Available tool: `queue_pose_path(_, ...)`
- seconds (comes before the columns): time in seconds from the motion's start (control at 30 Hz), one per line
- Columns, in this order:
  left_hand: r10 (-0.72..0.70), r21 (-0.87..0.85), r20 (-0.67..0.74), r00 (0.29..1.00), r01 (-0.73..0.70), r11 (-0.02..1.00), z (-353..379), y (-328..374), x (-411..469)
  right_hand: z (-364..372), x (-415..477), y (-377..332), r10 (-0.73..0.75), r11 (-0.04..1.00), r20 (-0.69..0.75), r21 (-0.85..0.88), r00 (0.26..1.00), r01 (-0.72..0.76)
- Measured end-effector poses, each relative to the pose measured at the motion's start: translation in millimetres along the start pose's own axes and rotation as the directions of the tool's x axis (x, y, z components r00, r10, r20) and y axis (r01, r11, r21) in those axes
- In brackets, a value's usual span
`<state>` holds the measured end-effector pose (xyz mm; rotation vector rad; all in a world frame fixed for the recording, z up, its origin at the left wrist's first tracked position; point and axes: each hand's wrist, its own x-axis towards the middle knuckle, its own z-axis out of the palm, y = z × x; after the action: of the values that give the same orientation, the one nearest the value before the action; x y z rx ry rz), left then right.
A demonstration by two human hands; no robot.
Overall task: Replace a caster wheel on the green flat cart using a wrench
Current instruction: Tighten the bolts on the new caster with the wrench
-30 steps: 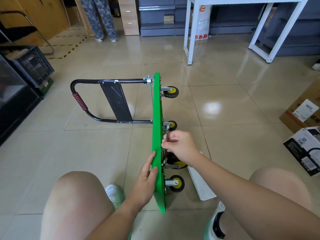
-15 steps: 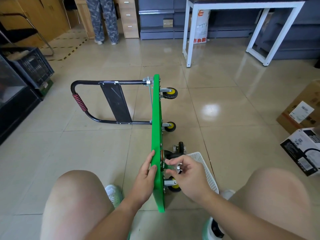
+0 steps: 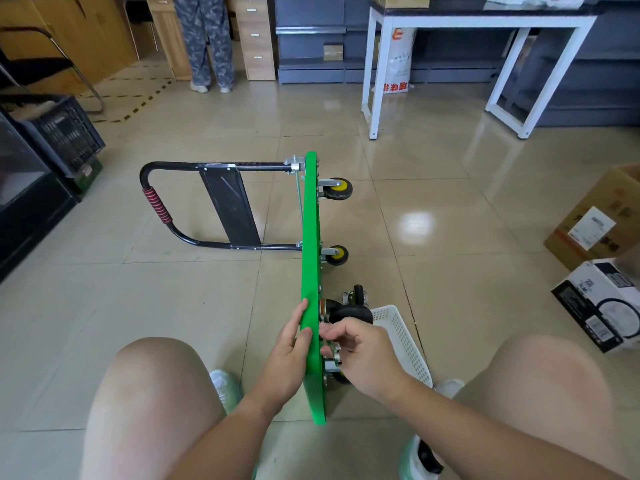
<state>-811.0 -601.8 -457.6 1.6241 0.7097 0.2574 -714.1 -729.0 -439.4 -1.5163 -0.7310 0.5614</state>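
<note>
cart: green flat cart [image 3: 311,271] on edge, floor, between knees
left hand [image 3: 287,355]: straight fingers brace deck
right hand [image 3: 363,358]: curled fingers pinch caster mount [image 3: 334,353]
progress: probably mid-swap; loose caster [image 3: 356,295] by basket [image 3: 405,337]; wrench unseen

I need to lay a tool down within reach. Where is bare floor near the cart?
Bare tiles lie right of the cart, between its far wheels and the boxes. More lie left, between the handle and the left knee. It is crowded where the right hand pinches a wheel mount: basket and loose wheel sit close by.
</note>
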Motion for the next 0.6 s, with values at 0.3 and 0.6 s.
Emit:
queue_pose_path(0.3,0.018,0.032,0.002,1.000,-0.018,0.999,0.2,-2.4,1.2,0.3,48.2,-22.4,0.082,0.977,-0.039,-0.196,0.996,-0.089)
queue_pose_path(0.6,-0.004,0.015,0.021,1.000,0.004,1.000,-2.0,0.2,1.8,-10.1,104.0,-24.3,0.210,0.959,-0.045,-0.186,0.977,-0.215)
